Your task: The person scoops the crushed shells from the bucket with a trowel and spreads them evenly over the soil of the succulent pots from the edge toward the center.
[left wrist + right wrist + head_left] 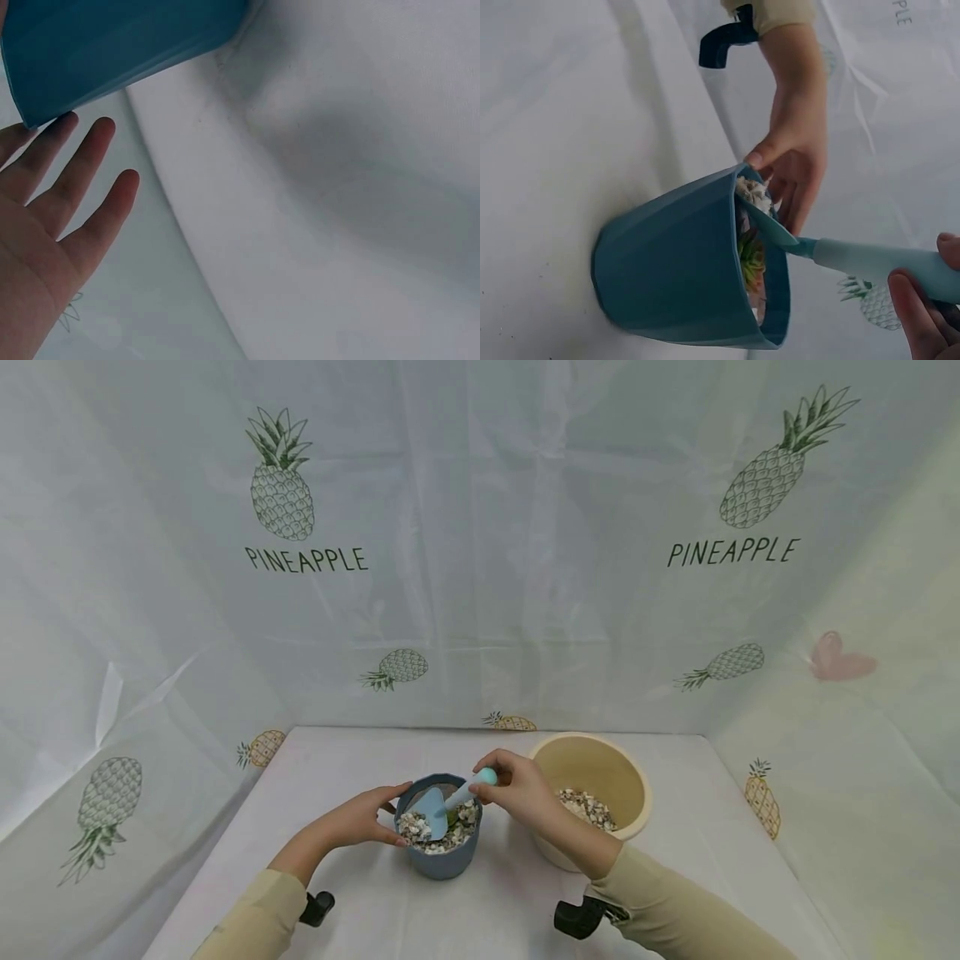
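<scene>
A blue flowerpot point(442, 865) stands on the white table, holding pale granular potting mix point(453, 839) and a small green succulent point(751, 259). My left hand point(360, 818) grips the pot at its left side, thumb and index finger at the rim; in the left wrist view the other fingers point(82, 172) spread out beneath the pot's edge. With the fingertips of my right hand point(528, 789) I pinch the handle of a light blue trowel point(431, 810). Its blade tilts down inside the pot, next to a heap of mix at the left. The blade partly hides the succulent.
Just right of the pot stands a larger cream bucket point(636, 785), with more granular mix point(588, 808) at its bottom; my right forearm passes in front of it. A pineapple-print curtain point(480, 527) hangs behind and beside the white table point(375, 893).
</scene>
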Demonstrator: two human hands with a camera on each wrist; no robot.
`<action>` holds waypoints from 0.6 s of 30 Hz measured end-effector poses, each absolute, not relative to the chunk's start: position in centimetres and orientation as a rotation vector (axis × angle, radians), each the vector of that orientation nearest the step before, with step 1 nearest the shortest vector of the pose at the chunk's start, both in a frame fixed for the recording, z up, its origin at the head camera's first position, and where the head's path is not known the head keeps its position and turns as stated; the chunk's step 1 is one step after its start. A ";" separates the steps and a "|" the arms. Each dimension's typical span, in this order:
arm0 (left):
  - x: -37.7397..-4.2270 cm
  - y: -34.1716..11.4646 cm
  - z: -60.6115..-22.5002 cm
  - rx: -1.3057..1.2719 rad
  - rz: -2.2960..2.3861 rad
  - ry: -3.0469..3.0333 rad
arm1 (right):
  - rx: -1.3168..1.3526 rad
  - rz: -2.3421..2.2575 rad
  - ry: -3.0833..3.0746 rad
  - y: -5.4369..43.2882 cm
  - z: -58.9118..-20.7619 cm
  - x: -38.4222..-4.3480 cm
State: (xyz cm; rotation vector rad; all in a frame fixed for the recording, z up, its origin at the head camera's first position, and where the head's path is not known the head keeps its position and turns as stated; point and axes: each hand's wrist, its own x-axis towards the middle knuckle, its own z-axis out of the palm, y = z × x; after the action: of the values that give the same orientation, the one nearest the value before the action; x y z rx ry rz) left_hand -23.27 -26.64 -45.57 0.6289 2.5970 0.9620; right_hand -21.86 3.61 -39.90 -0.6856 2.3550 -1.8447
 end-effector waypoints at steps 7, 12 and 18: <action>-23.1 -26.7 -45.5 0.612 0.960 2.596 | -0.770 -1.773 2.348 4.2 -39.2 -21.9; -22.9 -26.7 -45.2 0.610 0.975 2.590 | -0.749 -1.748 2.388 3.9 -38.7 -22.7; -23.0 -26.5 -45.2 0.615 0.970 2.591 | -0.700 -1.716 2.448 3.1 -38.1 -23.4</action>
State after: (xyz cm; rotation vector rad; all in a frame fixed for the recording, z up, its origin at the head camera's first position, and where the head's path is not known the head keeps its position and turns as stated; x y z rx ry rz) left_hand -23.04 -26.54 -45.24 0.6148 2.5911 0.9698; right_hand -23.44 3.09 -38.13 -0.7004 2.4479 -1.7160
